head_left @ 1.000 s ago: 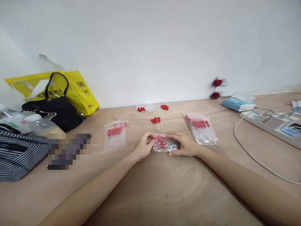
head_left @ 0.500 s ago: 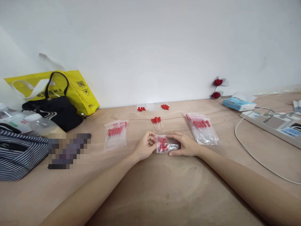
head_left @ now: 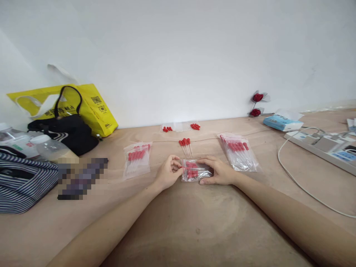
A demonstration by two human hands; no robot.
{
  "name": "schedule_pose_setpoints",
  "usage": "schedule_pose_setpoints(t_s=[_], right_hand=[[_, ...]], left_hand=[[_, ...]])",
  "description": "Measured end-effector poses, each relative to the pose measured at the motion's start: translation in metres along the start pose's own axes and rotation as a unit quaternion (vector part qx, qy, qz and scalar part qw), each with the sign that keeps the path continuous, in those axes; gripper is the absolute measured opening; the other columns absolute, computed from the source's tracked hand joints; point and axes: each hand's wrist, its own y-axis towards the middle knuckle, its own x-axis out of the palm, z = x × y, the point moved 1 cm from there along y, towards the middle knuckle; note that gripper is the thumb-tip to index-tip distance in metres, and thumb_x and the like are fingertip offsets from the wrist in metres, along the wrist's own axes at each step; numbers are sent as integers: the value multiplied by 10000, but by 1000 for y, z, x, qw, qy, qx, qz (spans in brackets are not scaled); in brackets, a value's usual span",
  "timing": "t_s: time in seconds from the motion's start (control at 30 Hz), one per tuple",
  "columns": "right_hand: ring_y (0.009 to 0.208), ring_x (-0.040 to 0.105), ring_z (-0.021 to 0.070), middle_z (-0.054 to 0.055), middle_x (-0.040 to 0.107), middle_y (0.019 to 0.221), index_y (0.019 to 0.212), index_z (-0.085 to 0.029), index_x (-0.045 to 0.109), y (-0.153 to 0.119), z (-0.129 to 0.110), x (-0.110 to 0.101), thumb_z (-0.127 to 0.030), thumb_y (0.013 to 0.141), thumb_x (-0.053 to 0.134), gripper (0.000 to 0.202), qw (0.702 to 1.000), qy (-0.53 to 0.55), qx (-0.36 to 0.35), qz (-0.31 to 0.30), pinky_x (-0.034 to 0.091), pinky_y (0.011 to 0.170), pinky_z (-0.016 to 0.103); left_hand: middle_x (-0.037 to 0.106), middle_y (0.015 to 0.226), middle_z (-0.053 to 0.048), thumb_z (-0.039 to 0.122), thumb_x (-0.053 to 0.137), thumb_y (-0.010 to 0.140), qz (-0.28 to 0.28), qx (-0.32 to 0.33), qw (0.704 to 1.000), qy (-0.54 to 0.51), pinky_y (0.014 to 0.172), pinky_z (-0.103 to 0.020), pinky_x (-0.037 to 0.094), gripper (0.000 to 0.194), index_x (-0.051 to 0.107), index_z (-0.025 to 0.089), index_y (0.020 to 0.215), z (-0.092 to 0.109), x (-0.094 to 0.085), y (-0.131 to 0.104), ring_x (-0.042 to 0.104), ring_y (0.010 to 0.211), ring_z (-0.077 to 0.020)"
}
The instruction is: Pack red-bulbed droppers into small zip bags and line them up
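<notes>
A small clear zip bag (head_left: 204, 172) with several red rubber-bulb droppers inside lies on the table between my hands. My left hand (head_left: 168, 173) is closed, with thumb and fingertips pinching the bag's left edge, by the zip strip. Around the bag's right end curves my right hand (head_left: 218, 171), fingers on the far side and thumb on the near side. Just beyond the bag, several loose droppers (head_left: 185, 145) with red bulbs and pale stems lie fanned out.
Filled dropper bags lie to the left (head_left: 137, 157) and right (head_left: 239, 152). Farther back is another clear bag (head_left: 182, 127) with red bulbs. A yellow bag (head_left: 104, 111), striped pouch (head_left: 25, 185) and bottles stand left; tissues (head_left: 282, 122), a power strip (head_left: 330, 148) and its cable lie right.
My left hand has shifted slightly left along the bag's zip end, uncovering more of that edge. My right hand stays at the other end.
</notes>
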Motion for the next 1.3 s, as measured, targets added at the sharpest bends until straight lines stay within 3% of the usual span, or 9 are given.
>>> schedule_pose_setpoints(t_s=[0.17,0.27,0.37,0.5,0.73,0.87,0.97,1.13,1.3], right_hand=[[1045,487,258,103,536,1112,1183,-204,468,1,0,0,-566,607,642,703,1000,-2,1,-1,387,884,408],[1046,485,255,104,535,1114,1186,-194,464,1,-1,0,-563,609,642,708,1000,-6,1,-2,381,890,403],[1040,490,251,104,538,1117,1191,-192,457,0,-2,-1,-561,613,640,710,1000,-11,4,-4,380,887,396],[1062,480,250,94,535,1140,1178,-209,465,-1,-4,-1,-560,617,636,683,999,-34,-2,9,327,927,417],[1042,495,243,80,559,1116,1156,-227,484,-1,-8,-3,-537,630,634,629,998,-53,-17,28,314,903,412],[1011,509,226,71,564,1098,1121,-227,517,-3,-10,-3,-493,659,628,545,997,-58,-36,45,326,872,386],[959,522,213,70,572,1045,1102,-227,538,-4,-10,-3,-484,674,619,506,996,-61,-35,55,345,833,368],[894,522,202,64,570,962,1089,-223,554,-3,-10,-2,-480,670,622,497,996,-66,-37,54,360,791,357],[893,517,200,61,562,965,1090,-225,552,-3,-11,-2,-477,667,625,498,996,-64,-37,48,364,783,352]], left_hand=[[639,686,-9,317,677,592,-54,6,998,45,570,-235,425,354,511,172,869,-1,4,6,558,573,-122],[648,644,-9,384,668,601,-47,15,992,114,564,-242,417,379,567,165,892,-2,6,11,574,586,-149],[644,614,3,407,618,654,-34,32,987,152,586,-248,416,431,581,161,1005,-2,5,14,589,619,-166],[633,579,25,368,556,710,-60,33,986,152,597,-245,415,481,518,151,1137,0,5,14,582,589,-153],[634,582,2,439,605,651,-6,19,979,202,501,-236,394,422,558,150,955,-5,10,21,558,501,-145],[653,657,-11,389,585,685,6,28,981,192,517,-227,406,368,530,161,969,-7,14,21,572,538,-135],[659,715,-17,343,544,725,-19,55,986,158,539,-222,418,327,509,165,997,-6,18,18,577,582,-128],[653,779,-19,286,544,718,-59,57,991,107,540,-219,425,391,452,163,1078,-4,22,19,561,583,-113],[656,778,-23,245,583,687,-47,48,993,96,543,-216,418,400,466,156,1060,-10,24,25,535,555,-99]])
